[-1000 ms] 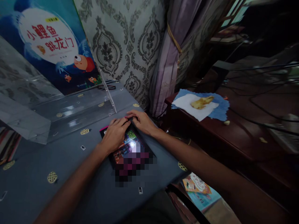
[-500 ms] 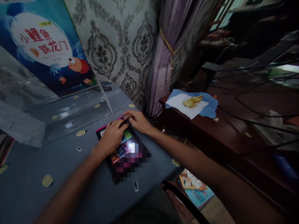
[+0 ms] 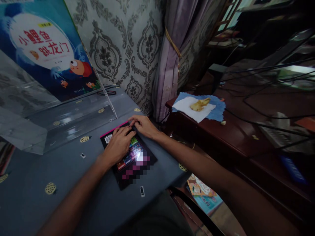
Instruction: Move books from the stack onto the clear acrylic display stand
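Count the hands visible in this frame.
2: the left hand lies across the dark book, and the right hand is at that book's far right corner. No other hand shows.

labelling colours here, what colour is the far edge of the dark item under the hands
The far edge is bright pink, clearest in the head view.

My blue-grey worktop (image 3: 66, 164), printed with yellow pineapples (image 3: 50, 188), carries a dark pink-edged book (image 3: 133, 157) lying flat under my left hand (image 3: 119, 144); leftward beyond that hand sits a clear stand (image 3: 71, 131), then dark glasses (image 3: 112, 93).
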Action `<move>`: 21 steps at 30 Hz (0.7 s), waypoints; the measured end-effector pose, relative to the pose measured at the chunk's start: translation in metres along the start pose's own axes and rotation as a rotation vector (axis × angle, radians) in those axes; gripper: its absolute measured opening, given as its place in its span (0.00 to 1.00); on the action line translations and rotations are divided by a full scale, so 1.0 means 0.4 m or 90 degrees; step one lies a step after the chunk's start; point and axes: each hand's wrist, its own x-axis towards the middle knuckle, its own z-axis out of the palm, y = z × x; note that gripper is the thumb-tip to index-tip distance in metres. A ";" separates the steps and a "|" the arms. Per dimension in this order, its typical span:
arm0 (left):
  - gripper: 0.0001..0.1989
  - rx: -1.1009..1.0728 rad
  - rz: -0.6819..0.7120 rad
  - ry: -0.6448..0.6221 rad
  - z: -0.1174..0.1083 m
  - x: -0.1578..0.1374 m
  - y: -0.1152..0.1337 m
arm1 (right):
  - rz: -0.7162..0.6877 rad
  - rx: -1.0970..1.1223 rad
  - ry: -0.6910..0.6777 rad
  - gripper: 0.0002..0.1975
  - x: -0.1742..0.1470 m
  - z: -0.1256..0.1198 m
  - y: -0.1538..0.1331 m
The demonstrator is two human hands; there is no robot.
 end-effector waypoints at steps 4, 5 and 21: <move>0.18 0.027 0.009 -0.008 -0.008 0.005 0.022 | -0.004 -0.010 -0.005 0.21 -0.003 -0.003 -0.001; 0.18 0.034 0.010 -0.014 -0.010 0.005 0.028 | -0.005 -0.011 -0.007 0.21 -0.003 -0.004 -0.001; 0.20 0.047 0.054 -0.032 -0.016 -0.005 0.046 | -0.017 -0.012 -0.011 0.22 -0.050 -0.017 -0.002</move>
